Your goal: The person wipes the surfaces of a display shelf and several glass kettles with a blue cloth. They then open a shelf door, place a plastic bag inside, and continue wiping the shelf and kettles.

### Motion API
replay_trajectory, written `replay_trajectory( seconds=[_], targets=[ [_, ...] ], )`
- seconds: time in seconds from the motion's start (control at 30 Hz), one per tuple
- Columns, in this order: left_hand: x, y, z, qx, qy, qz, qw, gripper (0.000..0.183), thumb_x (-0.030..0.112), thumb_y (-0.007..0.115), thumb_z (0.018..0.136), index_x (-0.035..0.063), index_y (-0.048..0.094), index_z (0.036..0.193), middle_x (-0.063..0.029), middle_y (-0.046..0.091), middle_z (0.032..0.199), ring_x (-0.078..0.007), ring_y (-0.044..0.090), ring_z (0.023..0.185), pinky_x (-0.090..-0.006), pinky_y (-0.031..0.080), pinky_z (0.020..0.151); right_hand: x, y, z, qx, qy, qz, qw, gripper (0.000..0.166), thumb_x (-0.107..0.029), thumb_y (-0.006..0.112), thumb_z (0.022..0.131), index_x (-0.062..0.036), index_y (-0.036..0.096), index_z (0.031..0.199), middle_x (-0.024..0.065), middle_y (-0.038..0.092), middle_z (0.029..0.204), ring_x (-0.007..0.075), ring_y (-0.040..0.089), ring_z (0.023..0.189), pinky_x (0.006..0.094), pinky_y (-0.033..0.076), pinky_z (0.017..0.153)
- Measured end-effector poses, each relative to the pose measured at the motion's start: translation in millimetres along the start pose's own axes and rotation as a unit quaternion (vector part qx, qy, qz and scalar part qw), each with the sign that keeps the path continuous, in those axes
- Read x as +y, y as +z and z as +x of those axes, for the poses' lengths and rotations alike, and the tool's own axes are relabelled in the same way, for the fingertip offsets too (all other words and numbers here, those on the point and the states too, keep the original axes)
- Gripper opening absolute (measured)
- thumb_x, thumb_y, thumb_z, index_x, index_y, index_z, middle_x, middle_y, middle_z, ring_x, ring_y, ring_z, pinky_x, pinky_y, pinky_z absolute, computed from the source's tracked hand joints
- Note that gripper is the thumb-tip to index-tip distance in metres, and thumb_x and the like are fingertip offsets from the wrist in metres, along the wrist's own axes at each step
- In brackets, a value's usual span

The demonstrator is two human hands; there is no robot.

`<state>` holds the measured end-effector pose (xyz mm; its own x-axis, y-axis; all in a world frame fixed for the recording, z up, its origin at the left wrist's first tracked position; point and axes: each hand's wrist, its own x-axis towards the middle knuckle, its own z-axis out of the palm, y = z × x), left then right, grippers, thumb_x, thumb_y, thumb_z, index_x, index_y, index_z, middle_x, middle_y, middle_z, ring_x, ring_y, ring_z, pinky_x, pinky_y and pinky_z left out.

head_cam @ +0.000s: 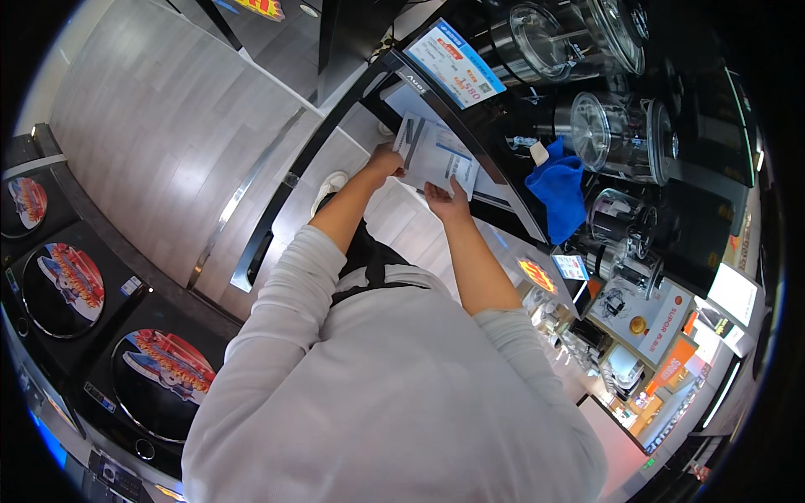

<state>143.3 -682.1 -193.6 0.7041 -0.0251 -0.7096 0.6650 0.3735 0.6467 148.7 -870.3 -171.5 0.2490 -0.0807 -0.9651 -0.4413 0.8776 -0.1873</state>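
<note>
Near the top centre, printed papers [434, 148] lie over an open drawer or compartment under a black counter. My left hand [385, 161] pinches their near left edge. My right hand [448, 198] is at their near right edge, palm partly up, with the thumb touching or just beside the sheets; whether it grips them I cannot tell. The compartment's black front rail [327, 129] runs along the left. On the countertop to the right lies a blue cloth [556, 188] with a small pale piece beside it.
Glass kettles or pots [619, 135] stand on the black counter. A price sign [456, 63] is at its edge. A Supor box [641, 314] sits farther right. Black washing machines [63, 289] with round lids line the left. Grey wood-look floor [182, 113] lies between.
</note>
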Motion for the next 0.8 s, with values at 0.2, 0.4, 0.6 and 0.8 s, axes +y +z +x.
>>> replay_trajectory(
  seconds=[0.2,0.4,0.6,0.8],
  targets=[
    [-12,-32,-16,-0.036,-0.014,0.008,0.999,0.04,-0.003,0.051,0.07,-0.0014,0.058,0.109,-0.0118,0.063,0.089,-0.0205,0.063,0.073,-0.0307,0.056,0.058,1,-16,2,-0.057,-0.044,0.004,0.997,0.028,0.003,0.046,0.092,-0.0054,0.051,0.119,0.0143,0.054,0.122,0.0326,0.05,0.119,0.0505,0.043,0.1],
    [-9,-10,-22,0.36,0.303,0.423,0.774,0.032,0.01,0.062,0.077,0.001,0.056,0.108,-0.0171,0.064,0.095,-0.0335,0.064,0.075,-0.0427,0.055,0.07,2,-22,6,-0.042,-0.074,0.018,0.996,0.028,0.005,0.045,0.092,-0.0049,0.051,0.117,0.0136,0.054,0.123,0.0322,0.052,0.117,0.0497,0.045,0.098],
    [44,42,-22,0.125,0.114,0.304,0.938,0.037,0.031,0.057,0.087,0.003,0.053,0.111,-0.017,0.066,0.076,-0.0292,0.066,0.064,-0.0398,0.053,0.061,8,-24,4,-0.06,-0.102,0.001,0.993,0.031,0.007,0.044,0.091,-0.0046,0.049,0.12,0.0147,0.054,0.124,0.0334,0.051,0.118,0.0504,0.046,0.099],
    [33,59,18,-0.015,-0.131,0.022,0.991,0.03,0.027,0.055,0.091,-0.001,0.054,0.103,-0.0199,0.066,0.078,-0.0303,0.067,0.058,-0.0434,0.057,0.054,14,-27,-7,-0.076,-0.103,-0.006,0.992,0.04,0.005,0.038,0.094,-0.0062,0.038,0.132,0.0178,0.047,0.131,0.0364,0.047,0.122,0.0529,0.042,0.102]
  ],
)
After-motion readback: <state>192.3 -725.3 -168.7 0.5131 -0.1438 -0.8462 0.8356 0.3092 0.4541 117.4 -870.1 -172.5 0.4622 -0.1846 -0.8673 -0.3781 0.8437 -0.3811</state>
